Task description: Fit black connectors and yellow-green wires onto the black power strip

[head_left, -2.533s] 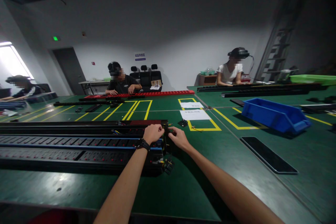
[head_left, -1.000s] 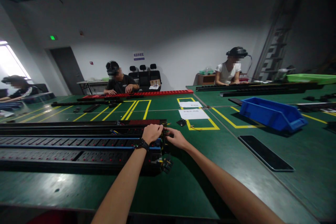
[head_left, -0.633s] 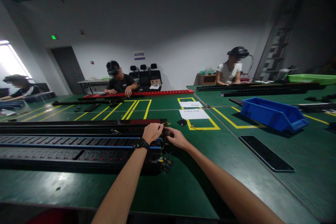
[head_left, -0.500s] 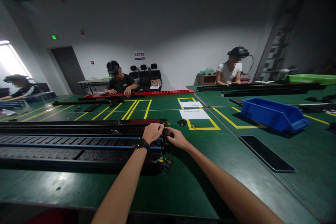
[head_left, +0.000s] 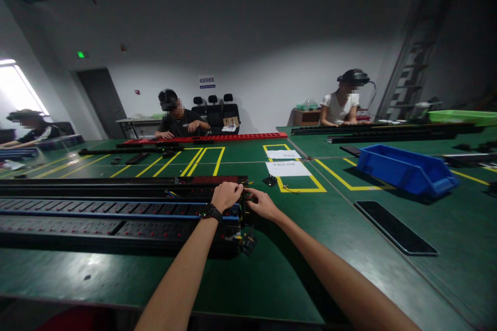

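Note:
Several long black power strips [head_left: 147, 227] with rows of sockets and small red marks lie side by side on the green table. My left hand [head_left: 226, 196], with a watch on its wrist, is closed over the right-hand end of one strip. Just beyond that end, my right hand [head_left: 264, 204] has its fingers pinched together against a small dark part whose kind I cannot make out. The fingertips of both hands nearly meet there. From the nearest strip's end hangs a black connector piece [head_left: 247, 243] with short wires.
A blue bin [head_left: 406, 170] and a dark flat tablet-like panel [head_left: 396, 227] lie to the right. White paper sheets [head_left: 287, 168] and a small black part [head_left: 269, 180] sit ahead. Across the table, a co-worker [head_left: 180, 119] sits behind a red perforated rail [head_left: 248, 137]. Other people sit left and right.
My hands hold almost the same place at the strip's end. Across the table, the co-worker behind the red rail has lifted one hand off it.

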### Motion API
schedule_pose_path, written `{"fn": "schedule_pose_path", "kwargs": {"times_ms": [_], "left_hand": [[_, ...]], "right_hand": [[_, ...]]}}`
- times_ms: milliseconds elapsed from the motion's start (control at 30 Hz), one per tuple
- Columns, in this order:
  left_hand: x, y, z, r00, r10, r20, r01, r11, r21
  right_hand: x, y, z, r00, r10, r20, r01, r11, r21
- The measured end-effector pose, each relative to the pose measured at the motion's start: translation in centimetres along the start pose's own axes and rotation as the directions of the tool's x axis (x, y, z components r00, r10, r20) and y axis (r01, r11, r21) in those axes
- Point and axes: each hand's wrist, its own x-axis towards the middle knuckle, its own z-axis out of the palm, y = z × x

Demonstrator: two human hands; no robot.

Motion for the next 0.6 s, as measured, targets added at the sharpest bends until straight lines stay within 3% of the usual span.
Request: {"fn": "schedule_pose_path", "kwargs": {"times_ms": [600], "left_hand": [[0.22, -0.15, -0.01, 0.999, 0.021, 0.029, -0.021, 1.000, -0.020]], "right_hand": [[0.19, 0.48, -0.22, 0.999, 0.010, 0.037, -0.011, 1.000, 0.030]]}}
